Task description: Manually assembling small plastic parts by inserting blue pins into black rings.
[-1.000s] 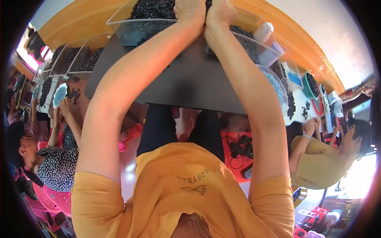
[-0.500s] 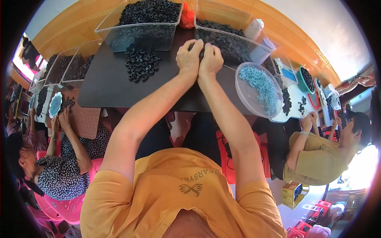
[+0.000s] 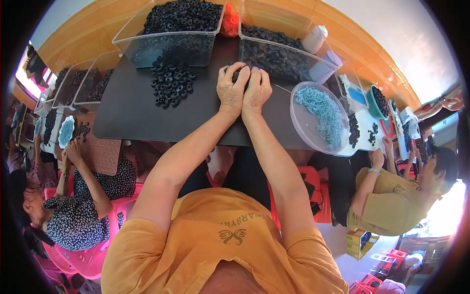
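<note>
Both hands meet at the middle of the dark rectangular tabletop [image 3: 132, 115], pressed side by side. The left hand [image 3: 231, 93] and the right hand [image 3: 256, 92] curl their fingers together around a small black ring-shaped part [image 3: 240, 74] held between the fingertips — only a sliver of it shows, so its shape is hard to tell.

To the left of the hands lies a loose heap of black ring-shaped parts [image 3: 171, 82], resting on the tabletop just in front of a clear plastic bin [image 3: 169, 49] that is piled high with the same black rings. On the far right stands a second clear plastic bin [image 3: 281, 54], also holding black pieces, just beyond the hands. Right of the right hand sits a round clear plastic bowl [image 3: 306, 130] with a spread of pale blue small parts [image 3: 323, 112] inside.

Other people sit at both ends — a person in a black-and-white dotted top [image 3: 78, 215] on the near left, and a person in a mustard shirt [image 3: 396, 201] on the near right.
</note>
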The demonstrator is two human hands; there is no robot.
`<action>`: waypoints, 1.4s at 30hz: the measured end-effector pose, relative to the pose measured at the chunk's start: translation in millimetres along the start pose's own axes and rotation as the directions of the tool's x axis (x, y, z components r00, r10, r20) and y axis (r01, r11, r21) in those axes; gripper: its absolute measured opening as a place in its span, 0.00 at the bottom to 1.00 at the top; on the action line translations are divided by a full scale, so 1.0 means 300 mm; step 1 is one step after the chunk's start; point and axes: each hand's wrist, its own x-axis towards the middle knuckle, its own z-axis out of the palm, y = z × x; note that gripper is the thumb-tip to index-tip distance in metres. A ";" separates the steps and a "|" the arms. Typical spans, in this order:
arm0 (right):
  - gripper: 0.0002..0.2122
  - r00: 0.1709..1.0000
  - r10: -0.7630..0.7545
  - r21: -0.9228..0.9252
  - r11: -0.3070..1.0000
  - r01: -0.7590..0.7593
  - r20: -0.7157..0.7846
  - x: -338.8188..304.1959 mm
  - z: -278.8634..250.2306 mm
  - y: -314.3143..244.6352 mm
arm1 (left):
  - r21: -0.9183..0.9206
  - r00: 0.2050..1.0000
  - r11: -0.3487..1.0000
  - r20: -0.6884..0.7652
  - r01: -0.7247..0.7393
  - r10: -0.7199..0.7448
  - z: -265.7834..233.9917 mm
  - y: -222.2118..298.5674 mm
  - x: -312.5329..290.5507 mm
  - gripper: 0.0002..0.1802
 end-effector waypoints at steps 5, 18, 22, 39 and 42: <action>0.14 1.000 -0.027 0.040 0.999 0.027 -0.008 -0.006 0.001 0.022 | -0.013 1.000 1.000 0.020 0.017 -0.017 -0.002 -0.018 -0.002 0.14; 0.13 0.990 -0.141 -0.120 0.983 0.138 -0.019 -0.013 -0.003 0.032 | 0.061 0.998 0.998 0.059 0.008 -0.012 -0.022 -0.010 -0.016 0.14; 0.12 0.993 -0.119 -0.093 0.989 0.118 -0.007 -0.011 -0.009 0.037 | 0.044 0.997 0.999 0.070 0.022 -0.025 -0.026 0.008 -0.022 0.14; 0.11 0.987 -0.160 -0.070 0.985 0.160 0.009 -0.013 -0.024 0.006 | 0.198 0.998 0.979 0.055 -0.042 0.031 -0.030 -0.010 -0.016 0.23; 0.12 0.984 -0.175 -0.090 0.980 0.176 0.015 -0.014 -0.026 -0.004 | 0.207 0.995 0.975 0.062 -0.083 0.072 -0.035 -0.005 -0.015 0.24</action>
